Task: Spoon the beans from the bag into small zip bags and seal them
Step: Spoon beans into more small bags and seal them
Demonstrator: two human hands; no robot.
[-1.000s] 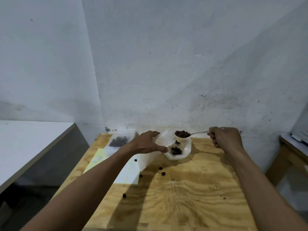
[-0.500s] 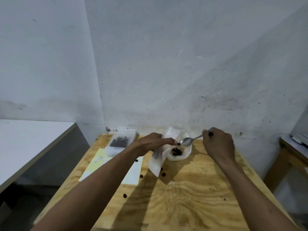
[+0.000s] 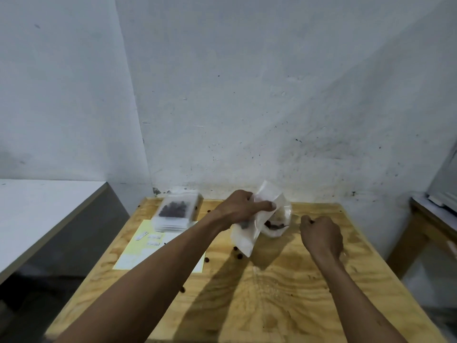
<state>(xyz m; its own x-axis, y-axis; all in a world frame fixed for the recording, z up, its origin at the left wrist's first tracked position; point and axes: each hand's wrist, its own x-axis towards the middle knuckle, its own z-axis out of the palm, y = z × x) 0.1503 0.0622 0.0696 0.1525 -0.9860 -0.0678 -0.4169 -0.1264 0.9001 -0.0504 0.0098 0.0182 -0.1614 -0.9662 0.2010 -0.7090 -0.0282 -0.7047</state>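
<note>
My left hand (image 3: 243, 206) pinches the top of a small clear zip bag (image 3: 244, 240), which hangs tilted above the wooden table (image 3: 272, 298) with a few dark beans inside. Just right of it the open clear bean bag (image 3: 278, 227) sits on the table, beans showing at its bottom. My right hand (image 3: 321, 237) is a closed fist to the right of the bean bag, low over the table. The spoon it gripped is almost wholly hidden; only a dark tip shows at the thumb.
A stack of filled small zip bags (image 3: 176, 211) lies at the table's back left, partly on a pale yellow sheet (image 3: 138, 253). Loose beans (image 3: 239, 255) dot the tabletop. A white counter (image 3: 37, 206) stands to the left and a second wooden table (image 3: 425, 219) to the right.
The spoon went from loaded above the bean bag to tipped at the zip bag's mouth. My right hand then dropped and drew back right. My left hand raised the zip bag.
</note>
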